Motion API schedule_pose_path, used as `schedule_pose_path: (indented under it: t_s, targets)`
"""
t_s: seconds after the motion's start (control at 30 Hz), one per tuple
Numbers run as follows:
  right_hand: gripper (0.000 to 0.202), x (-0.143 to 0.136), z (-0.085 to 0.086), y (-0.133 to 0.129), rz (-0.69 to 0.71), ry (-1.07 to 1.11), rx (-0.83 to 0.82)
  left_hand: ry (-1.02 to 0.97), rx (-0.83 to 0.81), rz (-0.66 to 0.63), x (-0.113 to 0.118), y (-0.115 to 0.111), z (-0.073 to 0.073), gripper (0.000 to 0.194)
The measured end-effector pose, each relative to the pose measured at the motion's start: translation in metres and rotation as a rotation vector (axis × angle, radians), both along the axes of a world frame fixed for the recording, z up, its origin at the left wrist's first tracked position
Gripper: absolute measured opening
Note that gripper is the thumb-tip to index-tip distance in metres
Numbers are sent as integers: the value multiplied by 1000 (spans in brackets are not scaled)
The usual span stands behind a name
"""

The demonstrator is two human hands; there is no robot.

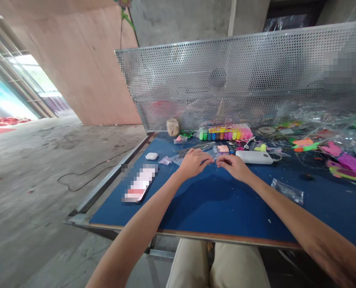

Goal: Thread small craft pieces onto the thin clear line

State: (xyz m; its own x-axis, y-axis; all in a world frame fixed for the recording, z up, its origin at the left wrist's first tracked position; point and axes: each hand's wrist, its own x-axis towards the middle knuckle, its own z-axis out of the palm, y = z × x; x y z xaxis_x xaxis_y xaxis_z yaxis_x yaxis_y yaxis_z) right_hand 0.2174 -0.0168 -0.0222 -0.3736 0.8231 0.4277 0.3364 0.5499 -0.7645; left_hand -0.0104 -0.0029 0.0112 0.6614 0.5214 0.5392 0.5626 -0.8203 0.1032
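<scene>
My left hand [193, 163] and my right hand [234, 166] meet above the blue table, fingertips pinched close together. Whatever lies between them is too small or too clear to make out. Just behind the fingers rests a clear plastic bag [209, 152], with a peach-coloured piece [223, 148] beside it. Thin metal rods [196, 149] lie past my left hand. A white oblong device [254, 157] with a cord is close to my right hand. Left of my left hand is a small bag of purple bits [165, 161].
A perforated metal panel [196, 88] borders the table's [202, 208] back. Before it stand a stone [173, 127] and a pack of coloured clay [226, 133]. A phone [141, 184] and white earbud case [151, 156] lie left; colourful foam shapes [348, 163] and a clear packet [287, 191] lie right.
</scene>
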Motion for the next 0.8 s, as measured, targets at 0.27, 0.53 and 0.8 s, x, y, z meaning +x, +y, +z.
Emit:
schedule_pose_path:
  t_s: [0.27, 0.53, 0.8]
  targets:
    - [18, -1, -4, 2, 24, 19, -42, 26, 24, 10, -1, 1, -2, 31]
    - [23, 0, -2, 3, 51, -21, -63, 23, 24, 18, -1, 2, -2, 32]
    - [25, -1, -2, 0, 41, -52, -65, 12, -10, -1, -1, 2, -2, 31]
